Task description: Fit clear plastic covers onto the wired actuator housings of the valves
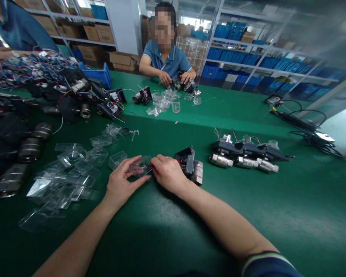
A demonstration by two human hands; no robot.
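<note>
My left hand (121,181) grips a clear plastic cover (143,163) between thumb and fingers, just above the table. My right hand (167,172) is closed at the cover's right edge, its fingertips pinched together. Thin red and dark wires (148,166) run from those fingertips into the cover. Right beside my right hand lies a black housing with a metal valve body (198,172), partly hidden by the hand. Another clear cover (117,158) rests on the table behind my left fingers.
Loose clear covers (72,177) are heaped at left, beside black valve units (65,107) and tangled wires. Several assembled units (245,154) stand in a row at right. Across the green table (248,227), a co-worker (168,57) handles similar parts. Black cables (302,119) lie far right.
</note>
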